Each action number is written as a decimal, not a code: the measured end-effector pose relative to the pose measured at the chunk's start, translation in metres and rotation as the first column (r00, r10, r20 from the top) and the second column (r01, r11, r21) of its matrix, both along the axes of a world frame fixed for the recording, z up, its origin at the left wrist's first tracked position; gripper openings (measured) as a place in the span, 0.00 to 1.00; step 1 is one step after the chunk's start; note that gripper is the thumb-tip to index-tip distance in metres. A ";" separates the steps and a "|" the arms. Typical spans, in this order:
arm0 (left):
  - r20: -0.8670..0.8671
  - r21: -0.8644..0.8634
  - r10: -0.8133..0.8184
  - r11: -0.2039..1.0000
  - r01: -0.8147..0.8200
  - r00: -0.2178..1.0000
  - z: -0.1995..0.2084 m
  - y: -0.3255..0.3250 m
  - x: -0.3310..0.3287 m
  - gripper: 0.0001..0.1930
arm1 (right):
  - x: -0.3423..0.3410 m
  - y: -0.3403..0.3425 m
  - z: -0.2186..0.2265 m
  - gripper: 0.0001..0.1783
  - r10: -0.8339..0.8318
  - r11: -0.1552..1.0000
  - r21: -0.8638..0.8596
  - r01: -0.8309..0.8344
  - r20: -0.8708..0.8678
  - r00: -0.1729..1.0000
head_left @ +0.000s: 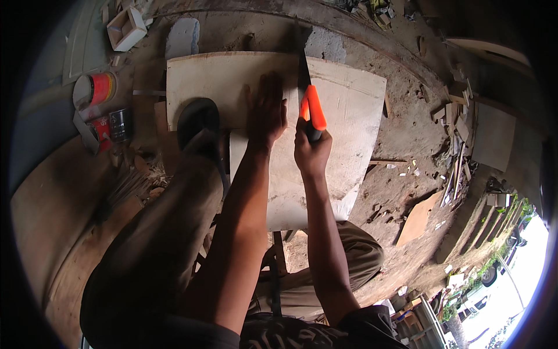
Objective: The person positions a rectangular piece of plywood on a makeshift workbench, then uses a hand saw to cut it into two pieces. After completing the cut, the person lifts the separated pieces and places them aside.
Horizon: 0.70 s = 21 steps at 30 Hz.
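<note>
My right hand (313, 148) is wrapped round the handle of a handsaw (315, 107), which is orange and black. Its dark blade points away from me, along a line between the left and right parts of the pale wooden board (343, 139). Flat on the board, just left of the saw, lies my left hand (267, 113) with its fingers stretched out and partly in shadow. My left foot, in a dark sandal (197, 119), presses on the board's left part. Whether the blade's teeth are inside the wood is hard to see.
Paint tins (102, 87) and a dark can (120, 125) stand at the left, below a small wooden box (127, 29). Wood offcuts (456, 119) are heaped at the right, near a thin tan sheet (418, 218) on the dirt floor.
</note>
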State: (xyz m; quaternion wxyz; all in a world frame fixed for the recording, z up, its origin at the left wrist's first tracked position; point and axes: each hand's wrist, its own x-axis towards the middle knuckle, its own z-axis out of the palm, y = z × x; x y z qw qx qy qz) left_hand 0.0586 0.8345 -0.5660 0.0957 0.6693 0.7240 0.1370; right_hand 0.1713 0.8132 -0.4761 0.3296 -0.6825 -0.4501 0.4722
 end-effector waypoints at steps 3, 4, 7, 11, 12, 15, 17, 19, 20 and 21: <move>-0.019 -0.022 -0.007 1.000 0.007 1.000 0.000 0.000 0.002 0.32 | 0.013 -0.061 0.012 0.08 -0.035 0.999 -0.033 0.032 -0.068 0.997; -0.032 -0.033 0.000 0.999 -0.001 0.999 0.000 0.000 0.001 0.32 | 0.014 -0.084 0.024 0.08 -0.033 0.998 -0.049 0.031 -0.039 0.999; -0.040 -0.043 0.008 0.999 -0.009 0.999 0.002 -0.001 0.000 0.32 | 0.026 -0.153 0.063 0.06 -0.029 0.996 -0.085 0.026 -0.025 0.999; -0.030 -0.018 0.007 1.000 -0.008 1.000 0.001 -0.001 -0.002 0.31 | 0.044 -0.182 0.090 0.18 0.009 0.996 -0.094 -0.008 0.011 1.000; -0.049 -0.016 0.008 1.000 -0.008 0.999 0.001 -0.003 -0.004 0.31 | 0.045 -0.173 0.078 0.23 -0.018 0.991 -0.132 0.019 0.010 1.000; -0.038 -0.009 0.007 1.000 -0.008 0.999 0.001 0.000 0.000 0.32 | 0.042 -0.103 0.025 0.12 -0.048 0.996 -0.082 0.036 -0.149 0.988; -0.082 0.007 -0.007 1.000 0.008 0.997 0.000 0.003 0.003 0.32 | 0.017 -0.046 0.001 0.08 -0.148 0.989 -0.018 0.147 -0.139 0.979; -0.073 0.019 -0.013 1.000 0.014 0.997 0.000 0.002 0.005 0.33 | 0.006 -0.002 -0.015 0.10 -0.048 0.998 0.047 0.050 -0.042 0.998; -0.048 0.030 -0.007 1.000 0.009 0.999 -0.001 0.002 0.003 0.33 | 0.001 0.017 -0.015 0.10 -0.026 1.000 0.014 0.027 -0.020 0.999; -0.023 0.034 -0.004 0.999 0.004 1.000 -0.001 -0.001 0.001 0.33 | -0.002 0.024 -0.012 0.11 -0.005 1.000 -0.026 0.005 0.000 1.000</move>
